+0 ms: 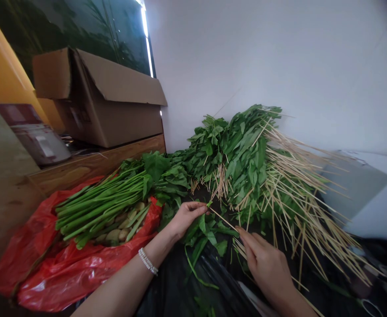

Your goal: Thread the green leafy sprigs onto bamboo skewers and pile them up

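A: Closest to us, the right hand (266, 259), thumb and fingers clamped together on the near end of a thin stick (224, 218)!
B: Which way's it pointing?
A: Away and leftward! Its long axis runs on a slant, near end low on the right, far tip up at the left hand (187, 217).
B: And those left fingertips are pinched together on a green leaf (209, 204), right at that tip.
A: So the stick spans the space between the hands, just above some loose leaves (210, 236).
B: Over on the left, a red bag (64, 277) with long green stems (101, 208) lying on it, leafy ends to the right.
A: Further back, a big leafy heap (249, 163), pale sticks (312, 208) fanning out rightward!
B: Beyond, on the left, an open cardboard box (130, 119), beside a pale wall (246, 53).
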The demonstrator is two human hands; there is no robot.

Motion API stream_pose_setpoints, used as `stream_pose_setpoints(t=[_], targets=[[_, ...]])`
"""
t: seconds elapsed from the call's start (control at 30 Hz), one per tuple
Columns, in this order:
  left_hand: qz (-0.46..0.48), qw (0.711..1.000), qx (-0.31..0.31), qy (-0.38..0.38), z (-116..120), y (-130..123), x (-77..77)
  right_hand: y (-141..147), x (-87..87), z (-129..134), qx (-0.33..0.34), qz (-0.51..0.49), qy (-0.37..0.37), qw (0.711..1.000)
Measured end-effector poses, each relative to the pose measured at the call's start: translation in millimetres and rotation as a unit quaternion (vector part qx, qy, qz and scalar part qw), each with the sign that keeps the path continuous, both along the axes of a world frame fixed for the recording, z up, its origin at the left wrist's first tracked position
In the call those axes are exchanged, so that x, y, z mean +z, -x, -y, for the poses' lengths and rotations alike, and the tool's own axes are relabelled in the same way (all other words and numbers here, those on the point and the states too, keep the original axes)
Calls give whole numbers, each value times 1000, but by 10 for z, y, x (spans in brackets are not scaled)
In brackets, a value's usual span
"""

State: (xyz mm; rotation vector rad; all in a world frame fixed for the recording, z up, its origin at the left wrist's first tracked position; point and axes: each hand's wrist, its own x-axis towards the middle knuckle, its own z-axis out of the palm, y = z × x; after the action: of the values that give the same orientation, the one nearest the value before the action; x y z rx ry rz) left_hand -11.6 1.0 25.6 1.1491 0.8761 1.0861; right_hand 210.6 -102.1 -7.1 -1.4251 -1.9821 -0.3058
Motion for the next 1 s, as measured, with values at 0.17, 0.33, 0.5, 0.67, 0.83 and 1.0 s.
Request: stream_pose_setpoints(t=[0.17, 0.33, 0.5, 0.67, 0.83, 1.0], targets=[[2, 1000, 1, -9, -1, 1, 2, 2, 10, 3, -6, 1, -5, 1000], [-12, 1000, 6, -7, -2, -1, -3, 11, 27, 11, -9, 8, -2, 1000], [-12, 1000, 9, -10, -14, 8, -12, 19, 46, 22, -18, 23, -1, 1000], [-25, 999, -4, -27, -31, 33, -21, 22, 39, 24, -10, 37, -10, 999], [14, 999, -38, 1, -37, 48, -47, 32, 18, 20, 6, 22, -21, 1000], [38, 998, -57, 16, -42, 46, -71, 50, -11, 26, 23, 15, -16, 999]])
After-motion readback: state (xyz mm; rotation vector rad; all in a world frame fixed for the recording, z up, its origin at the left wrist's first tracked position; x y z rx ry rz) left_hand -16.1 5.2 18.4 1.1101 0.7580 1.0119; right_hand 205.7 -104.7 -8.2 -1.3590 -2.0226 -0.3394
